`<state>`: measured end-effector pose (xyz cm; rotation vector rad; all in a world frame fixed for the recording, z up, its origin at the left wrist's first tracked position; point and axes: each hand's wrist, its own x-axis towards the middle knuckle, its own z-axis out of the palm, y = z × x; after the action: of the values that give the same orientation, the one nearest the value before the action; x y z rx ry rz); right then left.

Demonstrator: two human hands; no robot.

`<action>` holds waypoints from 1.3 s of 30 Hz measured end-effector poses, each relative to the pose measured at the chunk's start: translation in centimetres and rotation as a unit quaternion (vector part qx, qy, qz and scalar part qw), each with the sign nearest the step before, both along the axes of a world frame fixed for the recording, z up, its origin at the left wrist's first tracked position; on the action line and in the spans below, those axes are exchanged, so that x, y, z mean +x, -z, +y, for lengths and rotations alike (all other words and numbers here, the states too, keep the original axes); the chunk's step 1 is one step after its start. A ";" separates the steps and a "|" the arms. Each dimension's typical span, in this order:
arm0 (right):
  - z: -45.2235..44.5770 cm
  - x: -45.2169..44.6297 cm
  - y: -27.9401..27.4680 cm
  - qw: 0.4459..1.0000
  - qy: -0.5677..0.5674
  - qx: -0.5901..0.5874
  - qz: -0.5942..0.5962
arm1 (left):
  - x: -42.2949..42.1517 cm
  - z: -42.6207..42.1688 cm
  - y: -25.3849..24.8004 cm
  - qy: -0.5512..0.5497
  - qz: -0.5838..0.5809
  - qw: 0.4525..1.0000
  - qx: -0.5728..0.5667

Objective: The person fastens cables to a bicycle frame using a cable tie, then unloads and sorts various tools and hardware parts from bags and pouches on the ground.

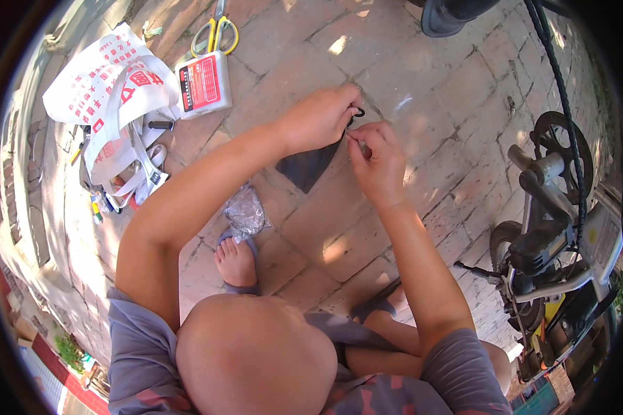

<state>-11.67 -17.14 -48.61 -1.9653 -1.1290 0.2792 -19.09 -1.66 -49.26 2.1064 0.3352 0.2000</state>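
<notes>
Gripping dark fabric (307,168) in a curled left hand (327,116), the right hand (382,160) pinched closed at the fabric's upper end

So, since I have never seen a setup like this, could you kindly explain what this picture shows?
Of course. There is no machine at work here, just a person's two bare hands. The single picture comes from a camera worn on the head, looking down, and its lens bends the edges.

The left hand grips the top of a dark piece of material, near a small black loop. The right hand pinches close beside it; anything between its fingertips is too small to make out.

On the paved ground lie a white bag with red print, a box with a red label, yellow-handled scissors and some crumpled clear plastic.
</notes>
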 end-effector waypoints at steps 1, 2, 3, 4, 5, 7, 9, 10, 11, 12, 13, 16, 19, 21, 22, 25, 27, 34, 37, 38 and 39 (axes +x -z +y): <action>0.1 -0.1 0.0 1.000 0.005 0.001 -0.009 | 0.0 0.0 0.1 -0.001 0.003 1.000 -0.003; 0.2 0.3 -0.1 1.000 0.021 -0.009 0.002 | 0.1 0.1 0.1 -0.005 -0.001 1.000 -0.020; 0.5 0.8 -0.8 0.999 0.036 -0.018 0.013 | 0.3 0.2 -0.2 -0.010 -0.005 0.999 -0.036; 0.6 1.2 -1.3 0.998 0.050 -0.030 0.024 | 0.3 0.2 -0.6 -0.015 -0.009 0.998 -0.054; 0.5 1.4 -1.4 0.998 0.046 -0.027 0.014 | 0.4 0.4 -1.0 -0.007 0.003 0.997 -0.076; 0.7 1.8 -1.6 0.999 0.038 -0.020 -0.006 | 0.7 0.9 -2.2 0.012 0.026 0.992 -0.119; 0.9 1.6 -1.6 0.999 0.030 -0.010 -0.016 | 0.6 0.7 -2.2 0.015 -0.038 0.998 -0.051; 1.0 1.3 -1.5 0.999 0.027 -0.007 -0.019 | 0.5 0.4 -1.9 0.017 -0.069 0.997 -0.019; 1.1 1.1 -1.4 0.999 0.028 0.000 -0.023 | 0.4 0.2 -1.3 0.012 -0.058 0.998 -0.016; 1.3 0.9 -1.2 0.999 0.030 0.005 -0.027 | 0.3 0.2 -0.9 0.007 -0.047 0.999 -0.014; 1.4 0.7 -1.2 0.999 0.031 0.012 -0.031 | 0.2 0.1 -0.5 0.001 -0.036 0.999 -0.011; 1.4 0.4 -1.1 1.000 0.015 -0.007 -0.023 | 0.2 0.2 -0.4 -0.035 -0.034 0.998 -0.040; 1.0 0.3 -0.5 0.999 0.001 -0.018 -0.035 | 0.2 0.3 -0.4 -0.040 0.001 0.998 -0.056; 0.9 0.0 -0.5 0.999 -0.004 -0.013 -0.037 | 0.1 0.1 -0.1 -0.053 -0.006 0.996 -0.069; 0.9 -0.2 -0.6 0.999 -0.006 -0.011 -0.037 | 0.0 -0.1 0.1 -0.059 -0.008 0.995 -0.076; 1.0 -0.1 -1.3 0.999 -0.011 -0.028 -0.033 | 0.2 -0.2 0.7 -0.066 -0.012 0.997 -0.028; 1.2 0.6 -1.7 0.998 -0.002 -0.019 -0.055 | 0.4 -0.4 0.8 -0.079 -0.031 0.982 -0.171; 1.7 1.2 -2.1 0.998 0.004 -0.010 -0.065 | 0.5 0.6 -0.2 -0.028 0.009 0.961 -0.275; 1.7 1.0 -1.9 0.997 0.012 -0.006 -0.077 | 0.3 0.8 -0.4 0.007 0.019 0.960 -0.279; 1.7 1.0 -1.8 0.997 0.014 -0.002 -0.082 | 0.3 0.8 -0.5 0.008 0.013 0.958 -0.285; 1.8 1.1 -1.8 0.996 0.015 0.005 -0.086 | 0.4 0.9 -0.7 0.008 0.007 0.957 -0.290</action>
<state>-10.61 -15.33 -46.83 -2.0274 -1.2053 0.0889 -18.72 -0.77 -48.59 1.5294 0.3358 0.0639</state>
